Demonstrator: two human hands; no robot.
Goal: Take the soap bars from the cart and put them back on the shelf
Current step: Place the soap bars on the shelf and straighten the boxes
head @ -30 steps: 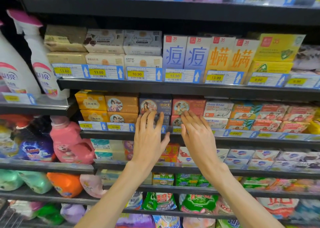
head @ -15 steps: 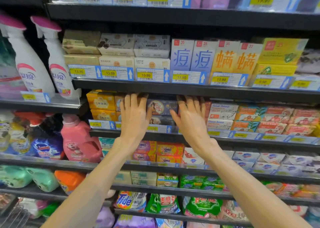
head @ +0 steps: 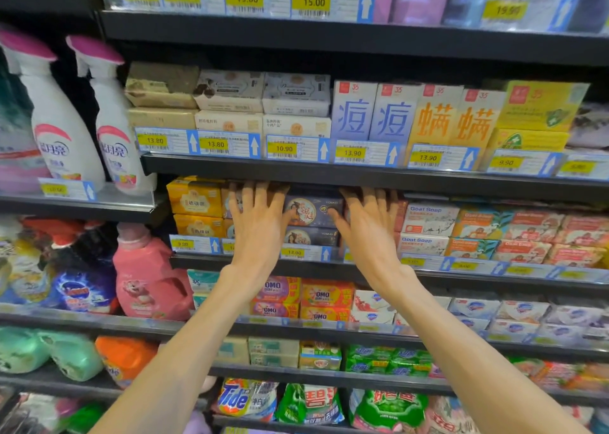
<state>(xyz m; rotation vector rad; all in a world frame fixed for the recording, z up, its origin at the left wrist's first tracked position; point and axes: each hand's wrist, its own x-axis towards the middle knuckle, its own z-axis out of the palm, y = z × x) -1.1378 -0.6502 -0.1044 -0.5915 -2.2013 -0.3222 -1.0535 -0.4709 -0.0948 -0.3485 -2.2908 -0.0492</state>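
Note:
Two dark purple soap boxes [head: 312,212] lie stacked on the middle shelf [head: 329,265]. My left hand [head: 258,227] lies flat with straight fingers against the orange boxes just left of that stack. My right hand [head: 367,226] lies flat against the red boxes just right of it. Both sets of fingertips reach under the shelf above. Yellow soap boxes [head: 194,199] stand at the row's left end. The cart is out of view.
Goat Soap boxes [head: 428,217] and orange boxes fill the shelf to the right. White spray bottles [head: 113,130] and a pink detergent jug [head: 148,275] stand to the left. More soap fills the shelf above [head: 329,173] and those below.
Both hands have moved up and deeper into the middle shelf, spreading apart to either side of the purple boxes. The camera has come closer to the shelf.

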